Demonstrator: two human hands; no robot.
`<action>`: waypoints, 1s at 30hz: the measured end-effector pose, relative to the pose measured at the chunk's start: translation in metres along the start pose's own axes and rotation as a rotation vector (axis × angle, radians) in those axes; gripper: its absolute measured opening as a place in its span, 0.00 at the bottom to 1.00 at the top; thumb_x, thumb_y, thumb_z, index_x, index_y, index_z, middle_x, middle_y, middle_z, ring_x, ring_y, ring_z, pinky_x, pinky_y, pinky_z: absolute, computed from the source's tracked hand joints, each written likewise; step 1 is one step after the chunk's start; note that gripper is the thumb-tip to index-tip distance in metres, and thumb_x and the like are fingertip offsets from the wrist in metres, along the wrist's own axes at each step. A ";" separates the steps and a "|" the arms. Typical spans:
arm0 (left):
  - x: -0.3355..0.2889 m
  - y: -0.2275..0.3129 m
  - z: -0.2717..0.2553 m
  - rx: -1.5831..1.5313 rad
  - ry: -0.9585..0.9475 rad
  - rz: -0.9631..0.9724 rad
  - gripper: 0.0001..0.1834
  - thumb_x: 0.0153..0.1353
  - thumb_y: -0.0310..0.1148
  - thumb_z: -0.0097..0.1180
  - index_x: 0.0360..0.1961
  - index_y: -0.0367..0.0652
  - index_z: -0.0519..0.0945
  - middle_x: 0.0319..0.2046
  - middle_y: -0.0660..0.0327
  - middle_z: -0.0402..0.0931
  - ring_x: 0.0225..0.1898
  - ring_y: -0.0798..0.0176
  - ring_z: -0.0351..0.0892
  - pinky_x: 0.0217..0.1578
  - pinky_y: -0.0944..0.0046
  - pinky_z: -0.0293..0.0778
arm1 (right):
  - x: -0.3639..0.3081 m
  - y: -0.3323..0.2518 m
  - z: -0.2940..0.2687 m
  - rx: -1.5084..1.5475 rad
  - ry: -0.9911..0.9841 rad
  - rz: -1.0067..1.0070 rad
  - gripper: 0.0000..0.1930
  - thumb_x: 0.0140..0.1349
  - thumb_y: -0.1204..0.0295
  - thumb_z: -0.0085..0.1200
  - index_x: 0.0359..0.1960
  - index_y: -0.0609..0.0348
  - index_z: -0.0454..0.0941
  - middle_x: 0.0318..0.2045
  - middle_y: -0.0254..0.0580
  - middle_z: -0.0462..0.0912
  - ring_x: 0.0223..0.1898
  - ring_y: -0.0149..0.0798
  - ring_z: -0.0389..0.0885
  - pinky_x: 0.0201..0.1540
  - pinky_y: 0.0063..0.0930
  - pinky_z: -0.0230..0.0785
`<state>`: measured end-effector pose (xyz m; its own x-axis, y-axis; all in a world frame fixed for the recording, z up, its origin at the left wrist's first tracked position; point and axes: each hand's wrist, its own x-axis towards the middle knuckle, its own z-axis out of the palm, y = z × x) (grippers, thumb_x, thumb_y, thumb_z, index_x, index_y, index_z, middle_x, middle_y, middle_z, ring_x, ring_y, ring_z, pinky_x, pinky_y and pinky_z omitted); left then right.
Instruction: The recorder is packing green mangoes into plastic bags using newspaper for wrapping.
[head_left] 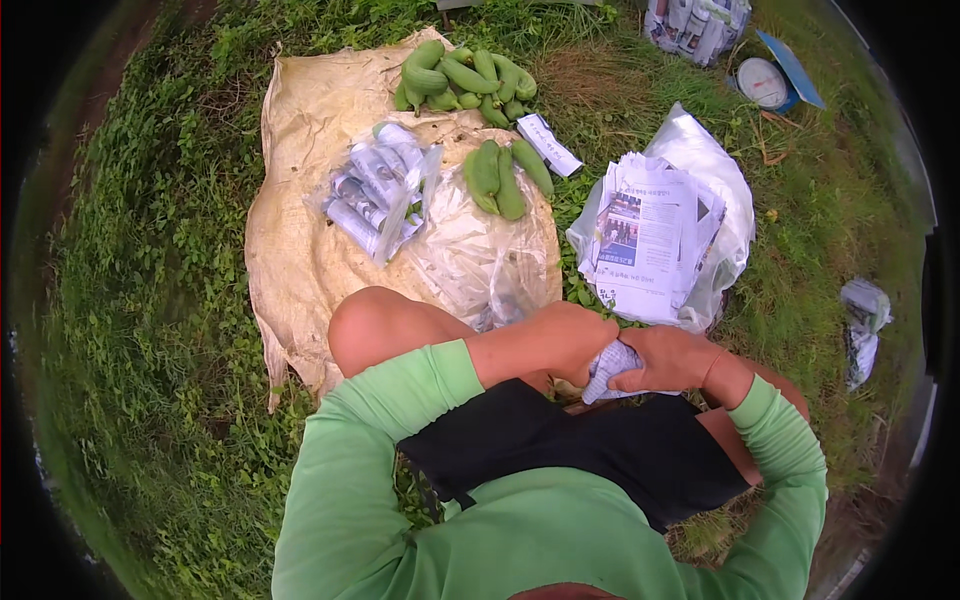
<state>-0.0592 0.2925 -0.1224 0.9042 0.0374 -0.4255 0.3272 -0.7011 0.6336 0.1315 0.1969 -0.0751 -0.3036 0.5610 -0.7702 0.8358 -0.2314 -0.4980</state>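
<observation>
Both hands meet at the lap, working a newspaper-wrapped bundle (612, 368); the left hand (570, 338) clamps over its top, the right hand (668, 358) grips its side, so this looks like the wrapping step, and the next move likely calls for tucking the loose paper tight; ahead lies a tan sack mat (300, 230); right of it a newspaper stack (645, 240) on white plastic; a clear bag of wrapped pieces (375, 190); green gourds (468, 78) piled at the far edge; a small white label strip (548, 144) beside them.

Newspaper stack (650, 240) and gourds (505, 175) crowd ahead; grass (150, 300) leftward lies open.
</observation>
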 end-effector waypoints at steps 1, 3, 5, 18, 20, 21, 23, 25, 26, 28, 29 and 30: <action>0.000 -0.007 -0.005 -0.016 0.000 -0.004 0.23 0.44 0.31 0.74 0.42 0.39 0.79 0.37 0.53 0.85 0.45 0.45 0.87 0.42 0.51 0.80 | -0.009 -0.011 0.008 -0.147 0.122 -0.061 0.33 0.60 0.55 0.69 0.62 0.65 0.78 0.47 0.50 0.85 0.52 0.51 0.84 0.58 0.44 0.74; -0.001 -0.026 -0.015 -0.243 -0.229 -0.034 0.24 0.44 0.33 0.72 0.45 0.39 0.82 0.39 0.54 0.88 0.47 0.52 0.88 0.44 0.56 0.80 | -0.020 -0.029 0.022 -0.500 0.341 -0.177 0.34 0.60 0.54 0.69 0.63 0.63 0.77 0.45 0.46 0.84 0.48 0.49 0.83 0.55 0.43 0.74; -0.001 -0.044 -0.023 -0.453 -0.296 0.051 0.26 0.44 0.32 0.71 0.48 0.40 0.82 0.39 0.56 0.87 0.45 0.56 0.87 0.45 0.58 0.79 | -0.019 -0.033 0.024 -1.106 0.766 -0.360 0.38 0.58 0.52 0.69 0.67 0.58 0.73 0.41 0.36 0.79 0.37 0.43 0.78 0.48 0.38 0.73; -0.017 -0.042 -0.067 -0.486 0.008 0.210 0.50 0.55 0.57 0.77 0.73 0.43 0.72 0.53 0.47 0.86 0.54 0.44 0.86 0.53 0.52 0.79 | -0.032 -0.017 -0.022 0.620 0.151 -0.172 0.30 0.74 0.56 0.58 0.70 0.62 0.69 0.39 0.49 0.85 0.27 0.36 0.86 0.31 0.34 0.78; -0.017 -0.044 -0.073 -0.471 0.049 0.248 0.52 0.55 0.57 0.78 0.75 0.43 0.70 0.55 0.47 0.85 0.55 0.44 0.86 0.53 0.53 0.79 | -0.032 -0.015 -0.024 0.724 0.164 -0.161 0.27 0.77 0.56 0.55 0.68 0.63 0.71 0.38 0.42 0.84 0.26 0.30 0.82 0.30 0.30 0.77; -0.017 -0.045 -0.075 -0.418 0.077 0.290 0.49 0.57 0.54 0.77 0.74 0.42 0.72 0.57 0.48 0.84 0.56 0.45 0.86 0.54 0.55 0.80 | -0.032 -0.013 -0.026 0.801 0.144 -0.161 0.27 0.78 0.55 0.54 0.68 0.63 0.70 0.39 0.42 0.84 0.26 0.31 0.82 0.29 0.29 0.77; -0.017 -0.045 -0.075 -0.515 0.079 0.331 0.46 0.58 0.52 0.77 0.73 0.42 0.73 0.58 0.48 0.84 0.56 0.47 0.86 0.55 0.56 0.79 | -0.030 -0.008 -0.027 0.896 0.124 -0.214 0.27 0.80 0.54 0.51 0.69 0.63 0.70 0.40 0.41 0.84 0.27 0.30 0.82 0.29 0.27 0.76; -0.017 -0.044 -0.074 -0.592 0.081 0.350 0.44 0.59 0.51 0.76 0.72 0.42 0.75 0.58 0.49 0.84 0.57 0.48 0.86 0.56 0.56 0.79 | -0.028 -0.003 -0.027 0.830 0.182 -0.160 0.28 0.79 0.54 0.53 0.69 0.63 0.71 0.42 0.43 0.84 0.30 0.32 0.84 0.32 0.31 0.78; -0.018 -0.043 -0.073 -0.604 0.134 0.326 0.42 0.60 0.50 0.75 0.71 0.42 0.76 0.58 0.49 0.84 0.57 0.49 0.86 0.57 0.57 0.79 | -0.027 -0.002 -0.027 0.769 0.233 -0.158 0.28 0.79 0.54 0.54 0.69 0.62 0.71 0.43 0.44 0.85 0.33 0.35 0.86 0.36 0.34 0.80; -0.023 -0.042 -0.073 -0.620 0.190 0.300 0.40 0.61 0.49 0.75 0.70 0.42 0.77 0.58 0.50 0.85 0.57 0.51 0.86 0.58 0.57 0.78 | -0.027 -0.003 -0.027 0.581 0.406 -0.325 0.29 0.77 0.54 0.56 0.69 0.62 0.71 0.45 0.48 0.86 0.37 0.42 0.88 0.41 0.39 0.80; -0.025 -0.041 -0.074 -0.614 0.198 0.265 0.39 0.62 0.49 0.74 0.70 0.42 0.78 0.57 0.50 0.85 0.56 0.51 0.86 0.57 0.57 0.78 | -0.028 -0.005 -0.026 0.381 0.576 -0.496 0.29 0.76 0.54 0.59 0.69 0.61 0.72 0.47 0.51 0.87 0.40 0.48 0.89 0.45 0.43 0.81; -0.029 -0.041 -0.075 -0.599 0.211 0.220 0.38 0.63 0.49 0.73 0.69 0.43 0.78 0.56 0.50 0.85 0.56 0.51 0.86 0.57 0.57 0.78 | -0.029 -0.008 -0.026 0.379 0.573 -0.497 0.29 0.76 0.54 0.59 0.69 0.61 0.72 0.47 0.51 0.87 0.40 0.48 0.89 0.45 0.43 0.81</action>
<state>-0.0779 0.3739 -0.0878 0.9816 0.1197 -0.1488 0.1702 -0.1941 0.9661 0.1460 0.2030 -0.0380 -0.2303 0.9605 -0.1563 0.4254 -0.0451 -0.9039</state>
